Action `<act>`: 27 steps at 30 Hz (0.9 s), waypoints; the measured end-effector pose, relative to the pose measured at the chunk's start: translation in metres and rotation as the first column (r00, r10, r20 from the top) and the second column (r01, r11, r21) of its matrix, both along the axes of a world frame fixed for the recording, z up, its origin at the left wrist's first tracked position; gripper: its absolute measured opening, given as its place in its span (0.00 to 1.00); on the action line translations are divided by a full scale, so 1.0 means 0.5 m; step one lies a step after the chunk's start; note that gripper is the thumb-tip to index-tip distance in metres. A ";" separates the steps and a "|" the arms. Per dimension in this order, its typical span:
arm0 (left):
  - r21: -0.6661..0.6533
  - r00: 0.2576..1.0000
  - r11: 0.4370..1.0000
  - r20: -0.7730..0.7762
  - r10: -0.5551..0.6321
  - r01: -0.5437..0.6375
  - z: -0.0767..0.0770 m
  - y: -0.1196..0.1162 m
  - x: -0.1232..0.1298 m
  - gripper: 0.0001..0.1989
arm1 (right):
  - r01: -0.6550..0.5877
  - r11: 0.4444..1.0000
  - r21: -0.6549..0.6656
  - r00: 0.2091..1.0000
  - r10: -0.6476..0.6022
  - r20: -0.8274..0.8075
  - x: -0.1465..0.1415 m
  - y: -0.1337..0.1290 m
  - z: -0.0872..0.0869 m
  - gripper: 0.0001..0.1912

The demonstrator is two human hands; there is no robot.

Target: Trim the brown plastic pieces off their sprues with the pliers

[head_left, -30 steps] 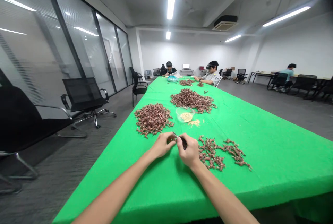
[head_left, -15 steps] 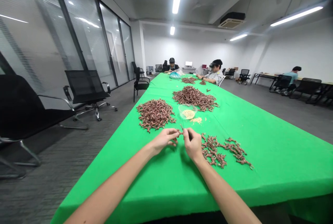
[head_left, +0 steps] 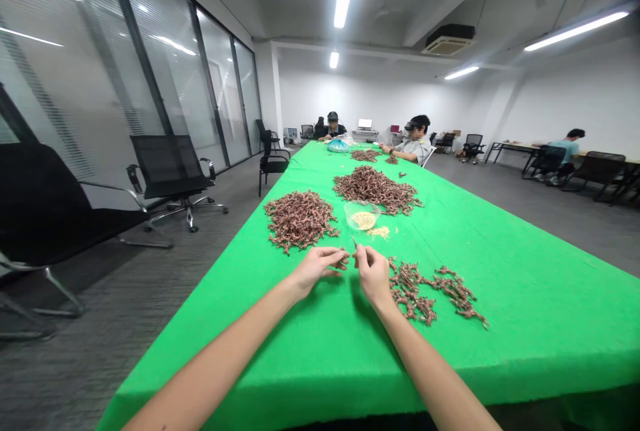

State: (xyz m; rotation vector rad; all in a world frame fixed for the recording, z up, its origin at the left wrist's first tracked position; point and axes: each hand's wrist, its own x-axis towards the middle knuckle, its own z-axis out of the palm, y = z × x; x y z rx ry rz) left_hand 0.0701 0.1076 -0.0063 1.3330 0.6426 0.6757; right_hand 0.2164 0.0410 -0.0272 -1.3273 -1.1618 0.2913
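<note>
My left hand (head_left: 320, 269) is held above the cloth with thumb and forefinger pinched together; a tiny piece may be at the fingertips, too small to name. Close beside it, my right hand (head_left: 374, 276) is closed on a thin pointed tool (head_left: 354, 241) whose tip sticks up past the fingers. A narrow gap separates the two hands. Small reddish-brown knobbly pieces (head_left: 410, 281) lie loosely just right of my right hand. Beyond the hands stands a clear bowl (head_left: 349, 216) holding pale grain-like bits, with more such bits (head_left: 380, 232) spilled beside it.
One heap of reddish-brown pieces (head_left: 301, 219) lies left of the bowl, and a larger heap (head_left: 377, 189) behind it. The green cloth (head_left: 525, 297) covers a long table. Two people sit at its far end, near a blue bag (head_left: 338, 145). Black chairs (head_left: 170, 167) stand on the left.
A small reddish-brown piece showed between my fingertips before; now it is hardly visible. My hands have drawn slightly apart at the fingertips. The whole view has shifted a little.
</note>
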 end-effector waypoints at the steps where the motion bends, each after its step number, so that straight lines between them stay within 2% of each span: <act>1: -0.005 1.000 1.000 0.003 0.005 -0.005 0.001 0.000 0.000 0.20 | -0.004 1.000 0.001 1.000 0.003 0.004 0.000 0.000 0.000 0.28; 14: -0.041 0.994 0.999 0.105 0.023 -0.019 -0.014 0.003 0.009 0.21 | -0.020 1.000 0.016 0.999 0.020 0.034 0.000 0.000 -0.002 0.24; 27: -0.072 0.984 0.995 0.161 0.074 -0.063 0.009 -0.008 0.006 0.18 | -0.016 1.000 0.003 0.997 0.016 0.081 -0.004 0.000 -0.003 0.25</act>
